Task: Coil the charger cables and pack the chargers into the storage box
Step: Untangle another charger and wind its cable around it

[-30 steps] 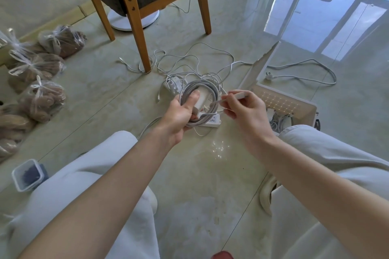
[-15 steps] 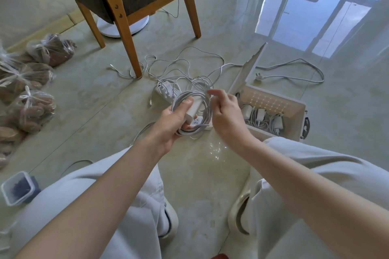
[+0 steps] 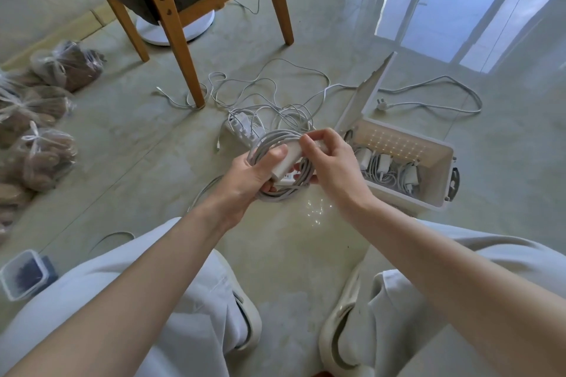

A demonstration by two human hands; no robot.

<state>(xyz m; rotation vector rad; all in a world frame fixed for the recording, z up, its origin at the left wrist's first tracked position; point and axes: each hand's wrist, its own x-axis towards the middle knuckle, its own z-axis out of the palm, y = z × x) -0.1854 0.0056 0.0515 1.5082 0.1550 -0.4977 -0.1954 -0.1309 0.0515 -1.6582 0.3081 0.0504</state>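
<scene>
My left hand (image 3: 251, 176) grips a white charger block (image 3: 288, 159) together with its grey cable wound into a coil (image 3: 275, 193). My right hand (image 3: 329, 162) pinches the top of that coil and the block's far end. To the right, a white storage box (image 3: 441, 162) stands open on the floor with its lid (image 3: 364, 95) up; several coiled chargers (image 3: 389, 168) lie inside. Beyond my hands a tangle of loose white cables (image 3: 269, 113) and a power strip (image 3: 242, 128) lie on the floor.
A wooden chair (image 3: 180, 40) stands at the back, one leg among the cables. A cable with a plug (image 3: 382, 105) runs past the box. Tied plastic bags (image 3: 46, 153) line the left. A small lidded container (image 3: 21, 274) sits near my left knee.
My right hand came in from holding the cable end out to the right and now pinches the coil at the block. The view shifted right, so more of the box shows.
</scene>
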